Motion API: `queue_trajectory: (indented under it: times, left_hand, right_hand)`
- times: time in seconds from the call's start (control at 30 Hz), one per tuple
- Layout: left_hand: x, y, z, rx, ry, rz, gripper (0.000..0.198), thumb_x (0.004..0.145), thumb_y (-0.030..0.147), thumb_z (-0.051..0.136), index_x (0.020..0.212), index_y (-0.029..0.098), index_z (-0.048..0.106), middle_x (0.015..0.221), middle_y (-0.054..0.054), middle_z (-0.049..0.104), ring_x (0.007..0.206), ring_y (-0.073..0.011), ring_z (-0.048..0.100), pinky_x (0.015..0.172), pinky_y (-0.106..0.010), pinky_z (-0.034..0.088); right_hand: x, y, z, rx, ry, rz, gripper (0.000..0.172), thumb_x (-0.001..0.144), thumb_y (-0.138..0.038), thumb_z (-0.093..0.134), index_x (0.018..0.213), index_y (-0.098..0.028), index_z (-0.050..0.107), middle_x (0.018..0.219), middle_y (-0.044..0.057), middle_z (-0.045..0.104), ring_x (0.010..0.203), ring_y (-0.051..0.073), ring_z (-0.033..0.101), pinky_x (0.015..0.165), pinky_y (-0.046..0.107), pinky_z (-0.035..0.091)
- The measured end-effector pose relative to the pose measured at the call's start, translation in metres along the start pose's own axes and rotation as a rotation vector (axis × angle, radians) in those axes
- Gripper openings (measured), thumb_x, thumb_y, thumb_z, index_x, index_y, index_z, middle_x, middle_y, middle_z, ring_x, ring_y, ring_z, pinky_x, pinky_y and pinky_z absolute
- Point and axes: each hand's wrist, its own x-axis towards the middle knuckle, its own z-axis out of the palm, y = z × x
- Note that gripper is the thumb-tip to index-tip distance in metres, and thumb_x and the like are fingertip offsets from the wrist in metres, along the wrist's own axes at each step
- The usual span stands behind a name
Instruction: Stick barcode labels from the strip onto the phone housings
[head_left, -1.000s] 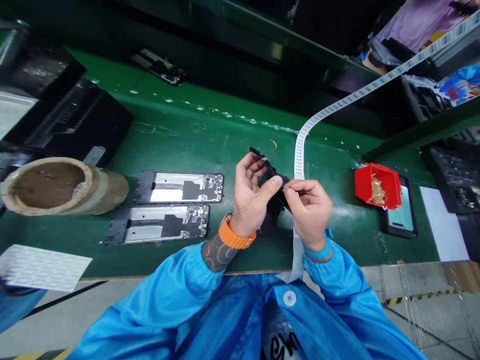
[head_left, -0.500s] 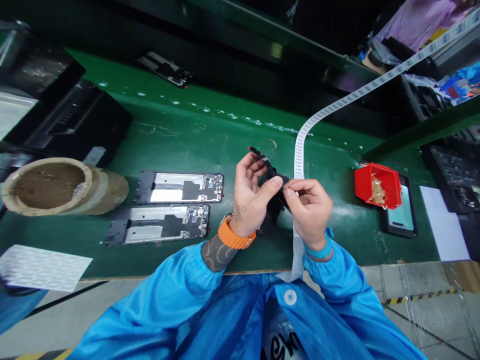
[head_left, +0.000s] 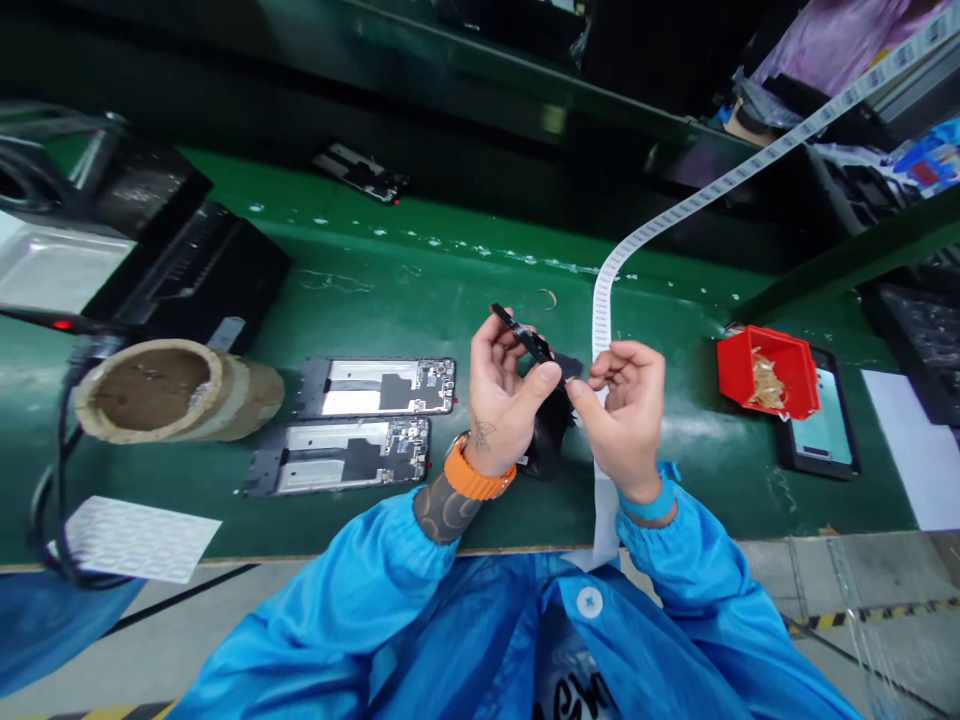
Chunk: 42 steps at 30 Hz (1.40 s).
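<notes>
My left hand [head_left: 504,405], with an orange watch band at its wrist, grips a thin black phone part [head_left: 526,336] that is tilted, edge toward the camera. My right hand [head_left: 624,415] is at the lower end of this part, thumb and fingertips pinched on or beside it; what lies between them is too small to make out. Beneath the hands is a dark piece [head_left: 546,440], partly hidden. To the left, two opened phone frames, an upper one [head_left: 379,386] and a lower one [head_left: 341,455], lie flat on the green table.
A white label strip [head_left: 675,212] runs past my right hand. On the right are a red bin [head_left: 726,375] with rubber bands and a phone [head_left: 825,430]. A cardboard tube [head_left: 247,400], patterned sheet [head_left: 139,540] and black equipment [head_left: 217,270] stand left. Another frame [head_left: 360,172] lies behind.
The view has shifted, so table objects appear farther right. The black part has tilted flatter in my left hand, and the fingers of my right hand have spread slightly from it.
</notes>
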Motion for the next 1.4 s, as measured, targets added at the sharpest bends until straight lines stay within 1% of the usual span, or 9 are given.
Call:
queue_trajectory:
  times: [0.2, 0.4, 0.6, 0.8, 0.9, 1.0, 1.07, 1.23, 1.4]
  left_hand:
    - [-0.001, 0.003, 0.002, -0.006, 0.029, -0.01, 0.065, 0.077, 0.047, 0.084, 0.129, 0.033, 0.049, 0.122, -0.005, 0.052, 0.112, -0.0196, 0.059, 0.1, -0.039, 0.055]
    - [-0.005, 0.002, 0.003, -0.014, -0.018, 0.058, 0.067, 0.077, 0.042, 0.085, 0.133, 0.034, 0.049, 0.124, -0.006, 0.051, 0.115, -0.0185, 0.058, 0.104, -0.038, 0.052]
    - [-0.008, 0.009, 0.004, -0.011, -0.2, 0.051, 0.079, 0.076, 0.04, 0.086, 0.142, 0.03, 0.043, 0.13, -0.009, 0.053, 0.126, -0.0232, 0.055, 0.11, -0.041, 0.046]
    - [0.01, 0.048, -0.009, -0.005, -0.465, -0.369, 0.086, 0.076, 0.064, 0.078, 0.146, 0.024, 0.046, 0.147, -0.018, 0.054, 0.132, -0.0326, 0.057, 0.103, -0.044, 0.053]
    - [0.025, 0.073, -0.015, 0.154, -0.46, -0.749, 0.083, 0.08, 0.082, 0.058, 0.127, 0.014, 0.062, 0.106, -0.018, 0.074, 0.085, -0.0267, 0.075, 0.067, -0.036, 0.063]
    - [0.041, 0.089, -0.017, 0.383, -0.575, -0.95, 0.063, 0.076, 0.067, 0.075, 0.101, 0.009, 0.067, 0.073, -0.011, 0.072, 0.052, -0.0185, 0.069, 0.043, -0.023, 0.053]
    - [0.059, 0.092, -0.016, 0.429, -0.523, -0.928, 0.047, 0.078, 0.053, 0.079, 0.093, 0.01, 0.066, 0.069, -0.009, 0.071, 0.048, -0.0168, 0.066, 0.037, -0.019, 0.047]
    - [0.171, 0.071, 0.001, 0.475, 0.031, -0.55, 0.024, 0.104, 0.029, 0.048, 0.108, 0.012, 0.064, 0.093, -0.012, 0.073, 0.073, -0.0159, 0.073, 0.062, -0.025, 0.06]
    - [0.322, 0.028, 0.045, 0.688, 0.116, -0.38, 0.034, 0.101, 0.037, 0.058, 0.126, 0.013, 0.06, 0.117, -0.01, 0.066, 0.096, -0.019, 0.068, 0.081, -0.037, 0.06]
  right_hand:
    - [-0.01, -0.003, -0.001, -0.35, 0.027, -0.466, 0.019, 0.085, -0.014, 0.072, 0.092, -0.025, 0.059, 0.083, 0.0, 0.058, 0.079, 0.017, 0.061, 0.071, 0.035, 0.053]
    - [-0.007, -0.012, -0.001, -0.378, -0.073, -0.332, 0.006, 0.091, -0.017, 0.064, 0.093, -0.023, 0.065, 0.085, 0.004, 0.065, 0.079, 0.018, 0.065, 0.069, 0.034, 0.054]
    - [0.004, -0.021, -0.022, -0.275, -0.378, -0.15, 0.017, 0.085, -0.012, 0.065, 0.078, -0.023, 0.054, 0.071, -0.004, 0.053, 0.064, 0.012, 0.052, 0.06, 0.025, 0.044]
    - [0.01, -0.013, -0.04, -0.448, -0.476, -0.448, 0.014, 0.093, -0.014, 0.062, 0.084, -0.021, 0.053, 0.076, -0.001, 0.056, 0.07, 0.015, 0.053, 0.065, 0.028, 0.043]
    - [0.011, -0.004, -0.039, -0.558, -0.587, -0.648, 0.01, 0.095, -0.013, 0.058, 0.087, -0.019, 0.055, 0.078, 0.003, 0.061, 0.073, 0.019, 0.055, 0.067, 0.033, 0.042]
    - [0.015, 0.001, -0.045, -0.581, -0.608, -0.728, 0.01, 0.094, -0.012, 0.056, 0.088, -0.019, 0.057, 0.079, 0.005, 0.065, 0.073, 0.021, 0.059, 0.068, 0.037, 0.044]
    - [0.018, 0.005, -0.059, -0.601, -0.444, -0.719, 0.007, 0.093, -0.016, 0.06, 0.096, -0.022, 0.061, 0.084, 0.007, 0.069, 0.079, 0.024, 0.064, 0.075, 0.044, 0.049]
    - [0.027, 0.03, -0.108, -0.654, 0.223, -0.401, 0.014, 0.086, -0.031, 0.066, 0.096, -0.041, 0.063, 0.075, 0.008, 0.067, 0.069, 0.034, 0.067, 0.065, 0.056, 0.052]
    - [0.041, 0.065, -0.115, -0.652, 0.021, -0.303, 0.007, 0.091, -0.039, 0.06, 0.094, -0.034, 0.064, 0.073, 0.002, 0.069, 0.064, 0.026, 0.071, 0.057, 0.043, 0.057]
